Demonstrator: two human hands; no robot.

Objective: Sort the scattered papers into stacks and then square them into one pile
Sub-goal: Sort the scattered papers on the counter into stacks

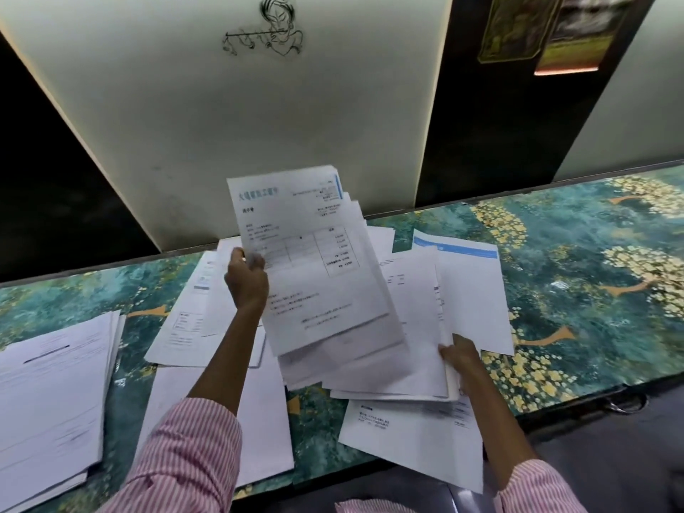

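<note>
Pink-striped sleeves [177, 457] enter at the bottom edge. Just under the right forearm a loose sheet [407, 442] overhangs the near edge of the table [577, 275]. Between the two forearms a blank sheet [266, 412] lies flat. Well out to the left of the left arm sits a sorted stack [52, 383], roughly aligned but fanned a little at its far corner.

The right hand [459, 355] has its fingers curled round the near corner of a loose bundle [418, 320], which seems to rest partly on the table. The left hand [246, 281], further out and higher, pinches the left edge of a raised sheaf [314, 261] of printed forms. The sheaf is tilted up off the table and splays at its far right corner. Below and to the left of that hand, more scattered papers [188, 320] overlap one another.

This looks like ordinary office paper: light, limp, and slippery sheet on sheet. Held by one edge, the sheaf will likely sag and its sheets slew apart. A better hold is both long edges, thumbs on top, so the short edge can be tapped down on the table to square it. Corners crease easily, so the grip should stay light. The overhanging sheet could slide off if brushed.

Beyond both hands, a pale wall panel carries a line drawing [264, 29].
</note>
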